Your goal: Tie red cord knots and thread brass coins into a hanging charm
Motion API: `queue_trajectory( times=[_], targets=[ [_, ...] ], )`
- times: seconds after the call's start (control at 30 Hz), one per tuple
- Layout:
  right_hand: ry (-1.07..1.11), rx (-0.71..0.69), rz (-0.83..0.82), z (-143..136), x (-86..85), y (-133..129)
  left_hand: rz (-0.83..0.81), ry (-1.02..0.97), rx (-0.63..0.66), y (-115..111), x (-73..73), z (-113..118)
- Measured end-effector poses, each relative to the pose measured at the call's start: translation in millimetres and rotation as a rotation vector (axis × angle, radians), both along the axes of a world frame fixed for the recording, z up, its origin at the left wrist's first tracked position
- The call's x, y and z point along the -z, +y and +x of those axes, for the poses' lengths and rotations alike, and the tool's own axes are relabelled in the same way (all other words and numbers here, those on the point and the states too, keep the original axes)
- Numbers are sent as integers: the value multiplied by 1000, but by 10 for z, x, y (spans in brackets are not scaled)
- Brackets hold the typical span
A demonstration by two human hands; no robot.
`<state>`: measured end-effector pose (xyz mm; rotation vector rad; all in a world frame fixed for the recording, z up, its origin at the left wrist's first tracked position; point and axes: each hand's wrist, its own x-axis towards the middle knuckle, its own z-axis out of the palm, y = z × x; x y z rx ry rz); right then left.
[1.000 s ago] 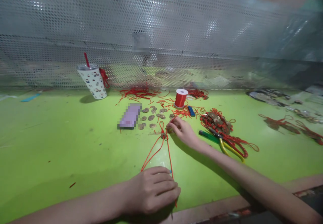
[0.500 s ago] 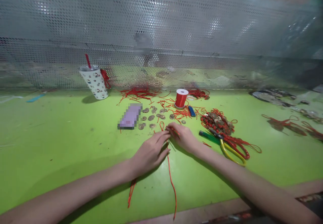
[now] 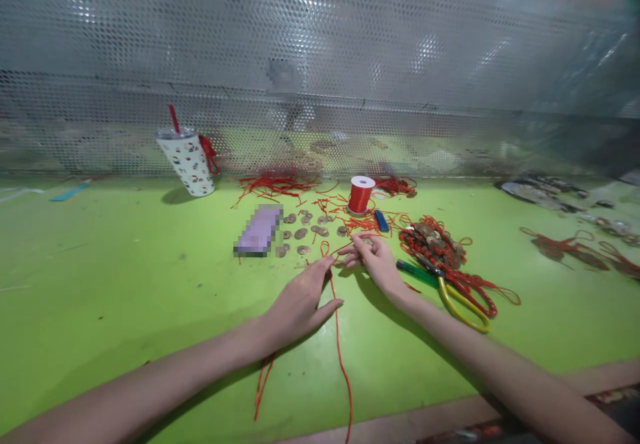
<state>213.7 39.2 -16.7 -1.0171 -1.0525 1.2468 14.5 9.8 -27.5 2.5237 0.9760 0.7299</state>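
Observation:
My left hand (image 3: 300, 301) rests low over the green table, its fingertips pressed together on a red cord (image 3: 338, 337); its thumb stands apart. A small loop of the cord sticks out beyond those fingertips, and a long tail runs toward me. To the right, my right hand (image 3: 375, 264) pinches a strand of the cord between thumb and forefinger, its other fingers loosely curled. The strand stretches between both hands. Just beyond lie several holed coins (image 3: 301, 233). Any knot under my left fingers is hidden.
Right of my hands lie a pile of coins tied with red cord (image 3: 433, 241) and yellow-and-red-handled pliers or cutters (image 3: 463, 304). Farther back stand a red cord spool (image 3: 360, 197), a blue lighter-like object (image 3: 381, 221) and a tumbler (image 3: 187, 164). A blurred purple rectangle (image 3: 259, 231) lies left.
My right hand has moved slightly right, away from my left fingertips, drawing out a strand of cord. My left hand stays nearly in place, with its thumb farther out.

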Motion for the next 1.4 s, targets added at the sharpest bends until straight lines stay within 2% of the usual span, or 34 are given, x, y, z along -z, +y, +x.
queue_trajectory(
  times=[0.33,0.53,0.77,0.97,1.23,1.4],
  targets=[
    [124,113,-99,31,3,-11,-3,40,-32,-15,5,-5],
    [114,114,-68,2,41,-13,-28,43,-36,3,18,-10],
    [-15,142,-10,-7,42,-53,-41,-35,-18,-12,-78,-13],
    [-245,348,79,57,-2,-50,36,-57,-72,-60,-174,-77],
    [-512,460,192,224,-59,-35,-20,53,-152,-235,-175,-295],
    [-535,582,295,275,-82,-62,-33,61,-139,-288,-156,-334]
  ],
)
